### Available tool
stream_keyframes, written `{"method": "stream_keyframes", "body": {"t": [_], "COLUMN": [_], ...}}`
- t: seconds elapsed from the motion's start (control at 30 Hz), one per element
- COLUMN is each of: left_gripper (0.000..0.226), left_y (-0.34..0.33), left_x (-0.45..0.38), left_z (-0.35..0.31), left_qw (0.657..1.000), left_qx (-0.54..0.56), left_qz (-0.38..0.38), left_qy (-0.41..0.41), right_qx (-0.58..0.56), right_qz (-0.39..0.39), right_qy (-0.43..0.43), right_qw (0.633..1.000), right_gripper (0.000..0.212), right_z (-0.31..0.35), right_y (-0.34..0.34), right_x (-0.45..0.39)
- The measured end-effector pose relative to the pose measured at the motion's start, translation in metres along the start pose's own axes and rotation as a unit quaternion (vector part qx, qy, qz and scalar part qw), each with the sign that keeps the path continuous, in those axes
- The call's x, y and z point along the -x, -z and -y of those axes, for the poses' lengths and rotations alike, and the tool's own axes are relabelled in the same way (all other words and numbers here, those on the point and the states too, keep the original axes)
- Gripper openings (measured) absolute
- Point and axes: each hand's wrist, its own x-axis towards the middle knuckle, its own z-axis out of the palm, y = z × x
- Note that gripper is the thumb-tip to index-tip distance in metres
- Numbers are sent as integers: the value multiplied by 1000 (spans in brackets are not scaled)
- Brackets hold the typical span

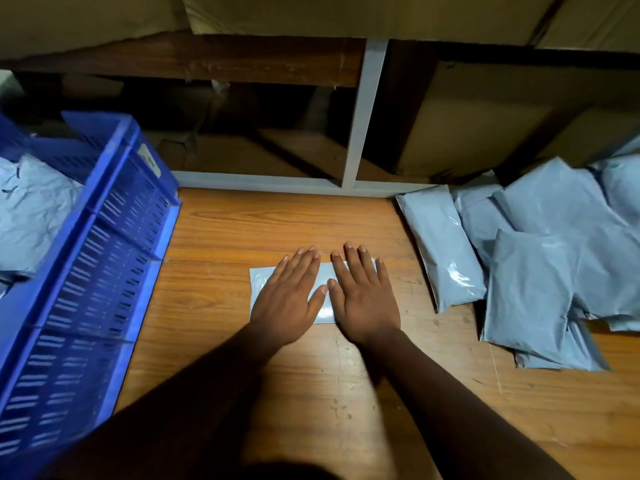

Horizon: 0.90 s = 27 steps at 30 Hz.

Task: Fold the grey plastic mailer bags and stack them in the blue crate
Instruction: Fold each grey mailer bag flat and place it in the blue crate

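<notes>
We press both hands, left and right, spread flat on the folded bag lying on the tabletop right of the crate; we should smooth outward, sharpening creases.

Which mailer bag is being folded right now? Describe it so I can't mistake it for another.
On the wooden table, between the blue crate at left and the loose pile of grey bags at right, lies one small folded bag. Unlike its neighbours, it lies alone, pressed flat under the left hand and right hand.
</notes>
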Motion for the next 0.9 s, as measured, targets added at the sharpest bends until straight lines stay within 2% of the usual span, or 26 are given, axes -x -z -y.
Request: {"method": "stream_keyframes", "body": {"t": [0.2, 0.3, 0.43, 0.5, 0.63, 0.7, 0.8, 0.83, 0.9], "left_gripper": [63, 66, 83, 84, 74, 63, 72, 67, 33], "left_y": [-10, -8, -1, 1, 15, 25, 49, 58, 71], "left_x": [-9, -6, 10, 15, 16, 15, 5, -2, -11], "left_z": [-2, -2, 10, 20, 35, 46, 53, 52, 51], "left_qw": [999, 999, 997, 995, 989, 985, 980, 977, 977], "left_qx": [-17, -15, -5, -3, 125, 157, 164, 171, 162], "left_qz": [-45, -30, 2, 16, 2, -10, 23, 53, 93], "left_qy": [0, 1, 80, 95, 73, 74, 107, 114, 106], "right_qx": [4, -2, -22, -13, -44, -58, -47, -48, -34], "right_qz": [8, 9, 9, 20, 50, 17, 12, 28, 40], "right_qy": [-11, -9, -42, -53, -34, -7, -9, -8, 21], "right_qw": [1000, 1000, 999, 998, 997, 998, 999, 998, 998], "right_gripper": [59, 61, 67, 68, 68, 51, 42, 40, 29], "right_z": [0, -5, -16, -15, -13, -22, -25, -24, -23], "right_y": [-1, -4, 0, 1, 23, 40, 56, 60, 64], "right_x": [-9, -4, 10, 11, 2, -4, -10, -12, -16]}}
